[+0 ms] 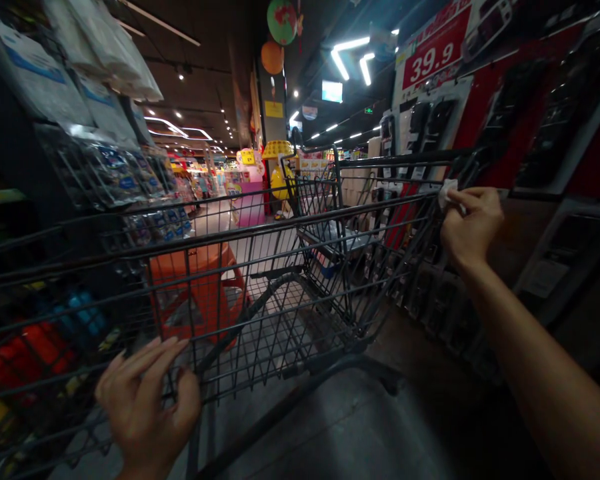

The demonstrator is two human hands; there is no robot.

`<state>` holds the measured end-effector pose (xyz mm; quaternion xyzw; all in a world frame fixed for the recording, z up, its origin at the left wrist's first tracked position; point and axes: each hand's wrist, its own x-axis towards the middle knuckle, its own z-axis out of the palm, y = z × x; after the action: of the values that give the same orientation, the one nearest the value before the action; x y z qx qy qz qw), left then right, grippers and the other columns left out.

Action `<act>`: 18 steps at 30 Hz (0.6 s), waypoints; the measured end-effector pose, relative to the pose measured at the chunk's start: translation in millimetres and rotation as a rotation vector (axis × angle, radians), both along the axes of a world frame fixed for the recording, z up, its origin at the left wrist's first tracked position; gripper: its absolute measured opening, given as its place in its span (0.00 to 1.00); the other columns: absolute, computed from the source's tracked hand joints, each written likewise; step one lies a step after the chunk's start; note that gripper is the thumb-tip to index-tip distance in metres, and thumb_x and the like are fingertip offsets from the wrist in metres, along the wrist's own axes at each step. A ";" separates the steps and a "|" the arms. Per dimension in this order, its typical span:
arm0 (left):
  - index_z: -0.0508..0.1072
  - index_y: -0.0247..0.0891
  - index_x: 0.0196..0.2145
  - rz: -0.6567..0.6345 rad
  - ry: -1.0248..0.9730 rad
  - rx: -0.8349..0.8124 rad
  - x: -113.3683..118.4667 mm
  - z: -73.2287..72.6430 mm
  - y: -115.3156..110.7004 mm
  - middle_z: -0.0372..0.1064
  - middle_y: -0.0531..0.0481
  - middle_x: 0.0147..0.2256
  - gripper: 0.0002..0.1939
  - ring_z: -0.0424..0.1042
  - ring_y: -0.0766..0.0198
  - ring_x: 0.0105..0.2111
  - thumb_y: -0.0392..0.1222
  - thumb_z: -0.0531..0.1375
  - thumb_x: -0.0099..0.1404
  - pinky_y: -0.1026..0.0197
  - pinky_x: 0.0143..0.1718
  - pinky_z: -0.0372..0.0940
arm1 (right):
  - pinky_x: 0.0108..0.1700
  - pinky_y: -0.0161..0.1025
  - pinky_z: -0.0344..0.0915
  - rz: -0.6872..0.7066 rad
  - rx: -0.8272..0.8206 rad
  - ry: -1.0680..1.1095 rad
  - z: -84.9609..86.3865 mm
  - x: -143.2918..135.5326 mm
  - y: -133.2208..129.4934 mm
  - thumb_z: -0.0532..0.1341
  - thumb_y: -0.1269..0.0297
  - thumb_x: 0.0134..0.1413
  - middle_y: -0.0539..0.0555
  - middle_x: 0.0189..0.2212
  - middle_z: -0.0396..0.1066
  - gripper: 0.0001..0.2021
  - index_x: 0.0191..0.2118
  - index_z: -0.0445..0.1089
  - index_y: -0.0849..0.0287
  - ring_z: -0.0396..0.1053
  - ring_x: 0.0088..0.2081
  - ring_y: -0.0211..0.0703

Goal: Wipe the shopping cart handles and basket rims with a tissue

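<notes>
A dark wire shopping cart [260,230] stretches across the view in front of me. My right hand [473,223] is closed on a crumpled white wipe [449,193], pressed to the cart's upper corner at the right. Low on the left, my left hand [150,403] is by the wire side, its fingers stretched forward and the thumb apart. Nothing shows in it; whether its fingertips touch the wires cannot be made out. Behind the mesh, a second cart basket or seat section [320,200] rises with a raised wire frame.
Beyond the mesh stands an orange plastic stool [195,287]. Packaged goods hang on the left rack [125,173]. Black packaged items [430,123] line the red display at right, under a 39.9 price sign [435,60]. A lit aisle [213,223] runs back.
</notes>
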<state>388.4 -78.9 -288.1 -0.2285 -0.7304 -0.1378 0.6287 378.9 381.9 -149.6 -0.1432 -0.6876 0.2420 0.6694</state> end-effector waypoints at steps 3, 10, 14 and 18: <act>0.64 0.52 0.57 0.013 -0.019 0.005 0.5 -0.5 0.2 0.69 0.47 0.41 0.30 0.71 0.45 0.44 0.35 0.58 0.57 0.32 0.54 0.60 | 0.42 0.41 0.64 0.084 0.078 0.008 -38.3 0.3 -15.9 0.55 0.77 0.47 0.54 0.33 0.67 0.13 0.35 0.77 0.63 0.66 0.36 0.40; 0.65 0.46 0.54 0.059 -0.065 -0.054 1.8 1.0 -2.2 0.71 0.41 0.43 0.26 0.71 0.46 0.46 0.33 0.59 0.58 0.34 0.55 0.62 | 0.41 0.41 0.67 0.258 0.119 -0.019 -124.5 3.8 -64.9 0.54 0.74 0.52 0.54 0.35 0.67 0.13 0.36 0.76 0.59 0.68 0.37 0.42; 0.66 0.47 0.53 0.039 -0.075 -0.041 1.5 2.5 -2.0 0.71 0.42 0.44 0.24 0.71 0.46 0.47 0.34 0.59 0.58 0.33 0.55 0.61 | 0.42 0.42 0.68 0.333 0.080 -0.057 -163.6 5.7 -91.3 0.53 0.75 0.53 0.55 0.36 0.67 0.15 0.39 0.75 0.58 0.68 0.39 0.43; 0.65 0.43 0.56 0.046 -0.067 -0.073 0.9 5.8 -1.3 0.70 0.38 0.44 0.27 0.71 0.43 0.47 0.34 0.59 0.59 0.33 0.54 0.61 | 0.42 0.41 0.68 0.427 0.048 -0.108 -198.2 8.5 -114.3 0.53 0.77 0.53 0.55 0.36 0.68 0.15 0.40 0.75 0.58 0.69 0.39 0.43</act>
<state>389.3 -80.2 -282.3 -0.2300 -0.7605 -0.1041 0.5983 387.4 267.5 -347.8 0.0088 -0.7425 0.3540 0.5686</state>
